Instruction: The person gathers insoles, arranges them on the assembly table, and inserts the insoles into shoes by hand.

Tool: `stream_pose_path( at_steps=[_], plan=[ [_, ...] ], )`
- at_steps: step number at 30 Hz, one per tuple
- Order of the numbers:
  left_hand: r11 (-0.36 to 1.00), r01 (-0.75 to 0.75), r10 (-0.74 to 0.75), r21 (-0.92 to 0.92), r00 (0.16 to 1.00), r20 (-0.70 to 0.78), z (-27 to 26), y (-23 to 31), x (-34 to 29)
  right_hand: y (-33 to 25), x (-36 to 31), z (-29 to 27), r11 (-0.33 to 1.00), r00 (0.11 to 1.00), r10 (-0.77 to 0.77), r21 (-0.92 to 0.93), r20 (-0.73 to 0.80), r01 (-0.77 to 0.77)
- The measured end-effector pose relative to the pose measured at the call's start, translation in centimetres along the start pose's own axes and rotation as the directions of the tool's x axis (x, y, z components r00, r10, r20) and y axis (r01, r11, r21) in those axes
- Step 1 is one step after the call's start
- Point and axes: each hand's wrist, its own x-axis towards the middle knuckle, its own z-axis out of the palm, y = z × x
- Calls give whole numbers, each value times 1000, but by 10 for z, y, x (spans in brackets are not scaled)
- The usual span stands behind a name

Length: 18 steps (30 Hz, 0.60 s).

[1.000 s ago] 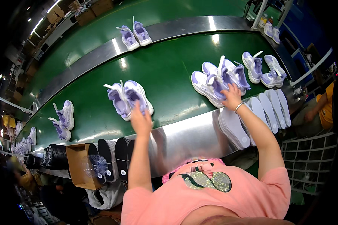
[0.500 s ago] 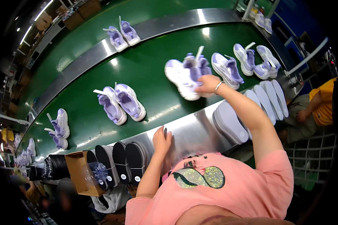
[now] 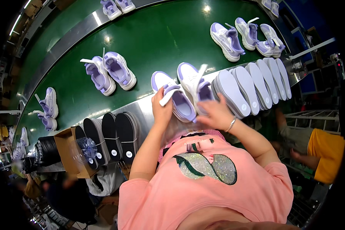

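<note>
A pair of white and lavender sneakers lies in front of me at the metal edge, toes pointing away. My left hand is closed on the side of the left sneaker, by its white strap. My right hand has its fingers spread over the heel of the right sneaker, whose strap sticks up. The fingers' contact with that heel is partly hidden. Beside my right hand stand stacks of pale grey insoles. Banded black insoles stand to the left of my left forearm.
More sneaker pairs sit on the green belt, one at left and several shoes at far right. A cardboard box holding clear plastic stands left. A person in yellow is at the right.
The sneaker pair has come from the belt toward me onto the metal edge. My left hand has taken hold of the left sneaker; my right hand has loosened and spread its fingers. The view has shifted.
</note>
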Motion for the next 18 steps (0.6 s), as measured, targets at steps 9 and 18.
stream_pose_path(
  at_steps=[9, 18],
  plan=[
    [925, 290, -251, -245, 952, 178, 3, -19, 35, 103, -28, 0, 840, 819, 495, -78, -290, -536],
    [993, 24, -24, -112, 1000, 2, 12, -10, 20, 102, -24, -12, 853, 845, 425, -170, -324, -494]
  ],
)
